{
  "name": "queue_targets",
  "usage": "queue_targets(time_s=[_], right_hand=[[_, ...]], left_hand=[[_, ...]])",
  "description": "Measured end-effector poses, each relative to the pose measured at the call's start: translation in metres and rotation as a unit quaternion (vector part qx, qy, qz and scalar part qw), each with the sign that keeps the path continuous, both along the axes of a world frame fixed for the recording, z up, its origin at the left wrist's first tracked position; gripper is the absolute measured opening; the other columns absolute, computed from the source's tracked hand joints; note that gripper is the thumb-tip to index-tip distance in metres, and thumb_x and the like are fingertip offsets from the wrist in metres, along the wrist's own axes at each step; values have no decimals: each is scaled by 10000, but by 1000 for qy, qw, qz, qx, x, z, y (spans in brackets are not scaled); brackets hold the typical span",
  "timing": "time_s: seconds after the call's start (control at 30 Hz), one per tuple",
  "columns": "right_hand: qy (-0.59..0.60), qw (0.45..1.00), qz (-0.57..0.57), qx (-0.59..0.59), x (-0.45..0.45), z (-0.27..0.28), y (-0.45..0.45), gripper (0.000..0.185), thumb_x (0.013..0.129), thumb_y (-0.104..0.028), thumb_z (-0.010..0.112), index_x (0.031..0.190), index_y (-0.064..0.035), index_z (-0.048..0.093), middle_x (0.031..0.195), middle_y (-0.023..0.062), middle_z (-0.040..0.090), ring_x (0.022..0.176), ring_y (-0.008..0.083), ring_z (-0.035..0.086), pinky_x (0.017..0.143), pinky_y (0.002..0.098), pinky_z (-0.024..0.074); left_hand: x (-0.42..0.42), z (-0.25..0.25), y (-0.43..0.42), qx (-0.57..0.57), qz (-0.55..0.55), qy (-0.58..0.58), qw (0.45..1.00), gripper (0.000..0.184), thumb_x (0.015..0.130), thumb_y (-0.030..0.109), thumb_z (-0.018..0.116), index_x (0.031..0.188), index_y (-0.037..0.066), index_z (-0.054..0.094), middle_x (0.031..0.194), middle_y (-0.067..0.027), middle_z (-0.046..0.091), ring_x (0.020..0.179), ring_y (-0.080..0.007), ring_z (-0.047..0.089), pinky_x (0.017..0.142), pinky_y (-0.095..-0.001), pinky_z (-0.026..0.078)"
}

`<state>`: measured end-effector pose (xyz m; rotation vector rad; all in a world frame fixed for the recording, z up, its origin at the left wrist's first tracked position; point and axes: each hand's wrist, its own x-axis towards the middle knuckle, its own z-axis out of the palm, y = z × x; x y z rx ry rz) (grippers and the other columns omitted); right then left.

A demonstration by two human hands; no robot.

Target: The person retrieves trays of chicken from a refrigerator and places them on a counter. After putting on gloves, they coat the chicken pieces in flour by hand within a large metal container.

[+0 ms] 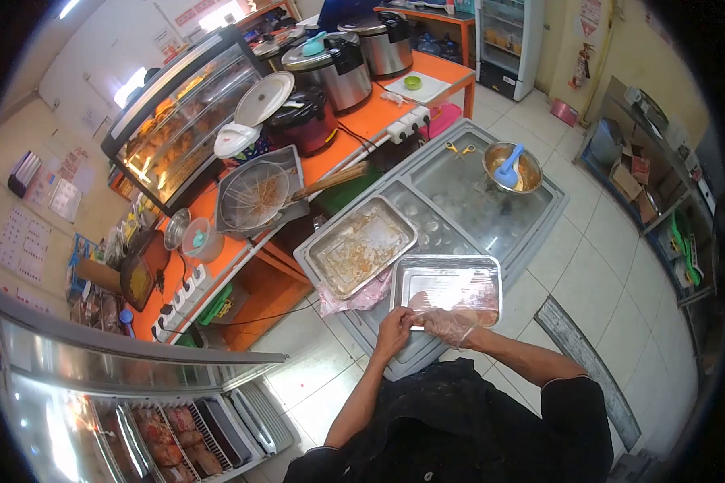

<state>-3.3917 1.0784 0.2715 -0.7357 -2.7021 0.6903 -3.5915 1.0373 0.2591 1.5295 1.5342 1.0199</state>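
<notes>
A shiny metal tray lies near the front edge of the grey freezer top. My left hand is at the tray's near left rim, its fingers closed on what looks like that rim. Beside it my right hand, in a clear plastic glove, is also at the near rim; what its fingers hold is too small to make out. To the left is a second metal tray with brown crumbs, resting partly over a pink plastic bag.
A metal bowl with a blue scoop and yellow scissors stand farther back. The orange table at left bears cookers, a strainer and a display case. An open chest holds packaged food at lower left.
</notes>
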Motion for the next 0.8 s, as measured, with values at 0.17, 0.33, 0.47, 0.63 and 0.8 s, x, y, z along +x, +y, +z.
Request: queue_targets(time_s=[0.17, 0.33, 0.47, 0.63, 0.8], right_hand=[[-67, 996, -36, -41, -1, 27, 17, 163, 848, -66, 575, 1008, -56, 609, 943, 126, 626, 856, 279, 610, 724, 347, 508], [154, 920, -229, -280, 2, 42, 42, 220, 747, -125, 642, 949, -41, 661, 870, 137, 662, 811, 204, 651, 734, 320, 511], [359, 835, -190, -372, -22, 18, 99, 207, 729, -50, 614, 931, -19, 645, 839, 68, 633, 777, 161, 610, 699, 292, 487], [371, 790, -338, -352, -90, -45, 178, 150, 748, 18, 570, 873, -5, 650, 823, 58, 626, 735, 152, 585, 649, 273, 488], [383, 773, -371, -342, -134, -65, 225, 116, 790, -68, 638, 901, -42, 657, 782, 77, 624, 772, 181, 610, 689, 312, 507]], left_hand=[[-4, 3, -3, 3, -3, 8, 1000, 155, 867, 138, 610, 945, 4, 612, 847, -133, 614, 768, -260, 595, 720, -342, 466], [-8, -13, -7, 17, -9, 25, 1000, 169, 860, 154, 627, 958, 18, 624, 855, -131, 613, 769, -259, 596, 714, -339, 469], [-4, -17, -13, 37, 10, 36, 999, 123, 865, 126, 593, 939, 34, 627, 818, -130, 614, 781, -276, 603, 719, -369, 476], [-2, -14, -26, 47, 21, 23, 998, 115, 870, 118, 590, 942, 36, 627, 842, -127, 615, 786, -275, 602, 728, -373, 476], [1, 2, -31, 27, 29, 28, 999, 119, 867, 128, 611, 938, 34, 622, 866, -116, 618, 821, -273, 600, 748, -367, 473]])
